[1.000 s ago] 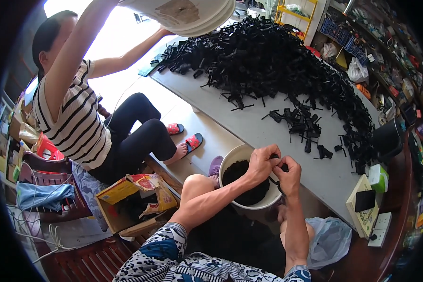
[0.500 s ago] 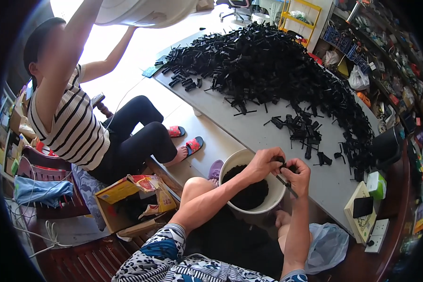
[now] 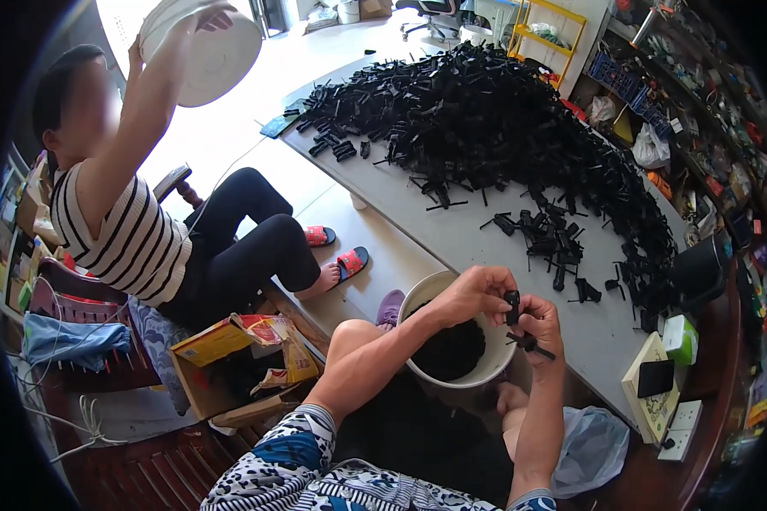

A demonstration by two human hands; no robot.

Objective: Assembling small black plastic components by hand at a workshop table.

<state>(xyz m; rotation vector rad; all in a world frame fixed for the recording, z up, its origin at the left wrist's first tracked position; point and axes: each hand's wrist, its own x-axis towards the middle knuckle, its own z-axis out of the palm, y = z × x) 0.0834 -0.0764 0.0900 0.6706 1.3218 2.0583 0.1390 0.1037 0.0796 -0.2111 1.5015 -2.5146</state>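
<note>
My left hand point(image 3: 479, 294) is closed in a pinch on a small black plastic part point(image 3: 512, 308), held upright. Beside it my right hand point(image 3: 539, 324) grips another black plastic part point(image 3: 533, 346) with thin arms sticking out to both sides. The two hands are close together over the right rim of a cream bucket point(image 3: 462, 385). Dark pieces point(image 3: 443, 351) lie inside that bucket, too dark to tell singly. A big heap of similar black plastic parts point(image 3: 477, 111) covers much of the grey table point(image 3: 477, 230), with loose ones scattered toward me.
At the left a seated person in a striped top point(image 3: 132, 238) holds up a white bucket point(image 3: 222, 60). A torn carton point(image 3: 198, 379) stands at my left. On the table's right end are a black bin point(image 3: 699, 268), a green-and-white packet point(image 3: 681, 338) and a power strip point(image 3: 682, 430).
The other person's white bucket has swung down and left, its round base now showing. My hands have shifted slightly; the parts in them are turned differently, the left one now upright.
</note>
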